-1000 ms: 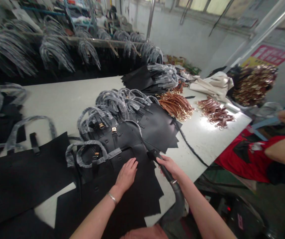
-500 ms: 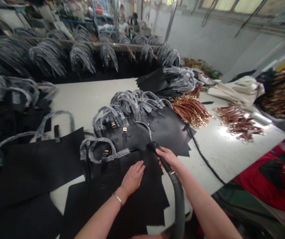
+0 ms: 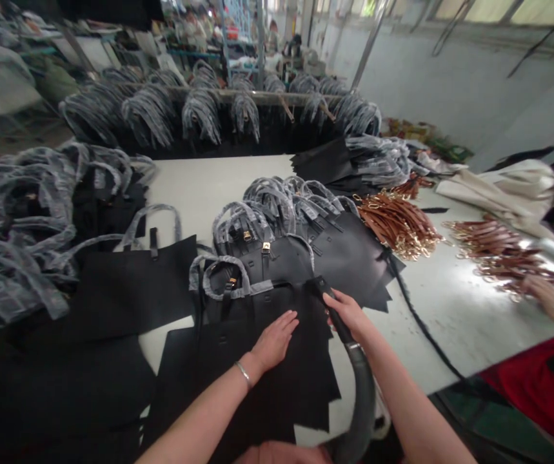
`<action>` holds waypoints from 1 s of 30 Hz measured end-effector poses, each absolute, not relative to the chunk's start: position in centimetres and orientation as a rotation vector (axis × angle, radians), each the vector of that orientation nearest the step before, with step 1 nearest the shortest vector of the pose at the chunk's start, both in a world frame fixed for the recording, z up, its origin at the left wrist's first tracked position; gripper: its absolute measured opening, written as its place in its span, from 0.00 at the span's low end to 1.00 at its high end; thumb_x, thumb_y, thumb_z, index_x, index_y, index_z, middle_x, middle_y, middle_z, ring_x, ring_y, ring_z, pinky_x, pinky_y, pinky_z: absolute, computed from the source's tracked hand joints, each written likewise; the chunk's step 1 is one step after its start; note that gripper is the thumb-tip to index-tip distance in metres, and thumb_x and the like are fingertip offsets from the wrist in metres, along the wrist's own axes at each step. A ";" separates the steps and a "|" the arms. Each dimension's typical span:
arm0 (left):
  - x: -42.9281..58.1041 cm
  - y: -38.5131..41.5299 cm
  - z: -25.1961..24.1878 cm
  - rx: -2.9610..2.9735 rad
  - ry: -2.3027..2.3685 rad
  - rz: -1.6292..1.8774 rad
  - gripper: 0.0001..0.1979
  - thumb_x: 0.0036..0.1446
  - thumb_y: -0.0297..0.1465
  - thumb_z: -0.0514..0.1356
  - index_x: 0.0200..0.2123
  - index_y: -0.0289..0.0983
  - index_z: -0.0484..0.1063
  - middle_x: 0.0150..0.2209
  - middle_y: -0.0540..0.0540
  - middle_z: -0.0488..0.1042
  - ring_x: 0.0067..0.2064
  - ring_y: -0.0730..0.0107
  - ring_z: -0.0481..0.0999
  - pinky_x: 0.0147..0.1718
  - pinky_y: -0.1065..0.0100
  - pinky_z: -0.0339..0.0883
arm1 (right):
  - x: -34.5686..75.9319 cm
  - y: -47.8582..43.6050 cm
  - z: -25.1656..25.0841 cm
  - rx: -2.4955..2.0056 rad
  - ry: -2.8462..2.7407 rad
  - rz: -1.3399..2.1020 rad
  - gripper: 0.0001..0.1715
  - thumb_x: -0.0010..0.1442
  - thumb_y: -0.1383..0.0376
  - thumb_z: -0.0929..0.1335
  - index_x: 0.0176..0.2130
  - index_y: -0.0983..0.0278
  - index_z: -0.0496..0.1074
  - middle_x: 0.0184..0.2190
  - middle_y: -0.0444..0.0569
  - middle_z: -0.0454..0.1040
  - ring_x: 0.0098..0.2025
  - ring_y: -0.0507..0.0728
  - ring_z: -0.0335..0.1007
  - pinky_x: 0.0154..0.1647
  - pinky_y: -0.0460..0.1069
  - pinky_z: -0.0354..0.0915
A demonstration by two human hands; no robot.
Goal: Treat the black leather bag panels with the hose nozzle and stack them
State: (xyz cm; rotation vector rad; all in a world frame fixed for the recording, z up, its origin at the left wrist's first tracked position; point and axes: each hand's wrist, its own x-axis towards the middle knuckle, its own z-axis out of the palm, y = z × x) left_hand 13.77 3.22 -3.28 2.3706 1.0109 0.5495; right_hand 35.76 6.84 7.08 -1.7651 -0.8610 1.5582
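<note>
My left hand (image 3: 277, 338) lies flat, fingers stretched out, on a black bag panel (image 3: 238, 367) that looks like leather. In my right hand (image 3: 347, 316) is a black hose nozzle (image 3: 320, 287), its head against the panel's upper right part. A thick dark hose (image 3: 361, 393) runs down from it toward my body. Just beyond my hands, a bag handle (image 3: 223, 277) wrapped in clear plastic rests with a gold-coloured buckle (image 3: 232, 282). More black panels (image 3: 349, 251) with wrapped handles overlap behind.
At left lies a heap of wrapped handles (image 3: 25, 212) and black panels (image 3: 141, 277). Brown straps with gold clasps (image 3: 397, 222) are piled at right, where a co-worker's hand (image 3: 552, 299) reaches a second pile (image 3: 499, 248). Behind the white table (image 3: 218, 174), bags hang on a rail (image 3: 277, 95).
The view has swung left, so everything sits further right. My hands stay in much the same place on the panel. A co-worker's hand has come in over the brown straps at right.
</note>
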 end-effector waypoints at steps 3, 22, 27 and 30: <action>11.5 0.8 -2.7 2.283 1.036 0.605 0.23 0.60 0.21 0.49 0.58 0.39 0.61 0.61 0.42 0.63 0.62 0.67 0.62 0.59 0.59 0.63 | 35.1 3.1 7.4 -1.761 -0.935 1.673 0.28 0.58 0.55 0.68 0.56 0.60 0.65 0.21 0.40 0.67 0.15 0.48 0.64 0.12 0.42 0.59; -6.7 -1.0 -1.2 1.451 2.490 0.231 0.41 0.47 0.44 0.65 0.59 0.32 0.54 0.54 0.30 0.63 0.54 0.41 0.65 0.44 0.51 0.66 | 25.2 1.8 5.6 -1.890 -1.107 1.459 0.34 0.58 0.54 0.67 0.61 0.59 0.61 0.21 0.39 0.69 0.17 0.49 0.66 0.14 0.43 0.62; -7.7 -1.0 -2.7 1.198 2.355 0.517 0.44 0.43 0.41 0.67 0.59 0.31 0.53 0.53 0.30 0.66 0.51 0.44 0.71 0.44 0.53 0.67 | 25.8 -1.0 5.8 -1.899 -1.144 1.507 0.35 0.57 0.53 0.67 0.61 0.59 0.61 0.22 0.40 0.69 0.17 0.50 0.66 0.14 0.44 0.63; -8.3 -1.2 -3.3 0.995 2.126 0.822 0.33 0.46 0.40 0.65 0.52 0.30 0.62 0.46 0.34 0.72 0.48 0.49 0.74 0.47 0.55 0.67 | 26.4 -3.2 5.9 -1.892 -1.083 1.482 0.36 0.57 0.53 0.67 0.62 0.60 0.58 0.22 0.39 0.69 0.17 0.51 0.65 0.15 0.45 0.63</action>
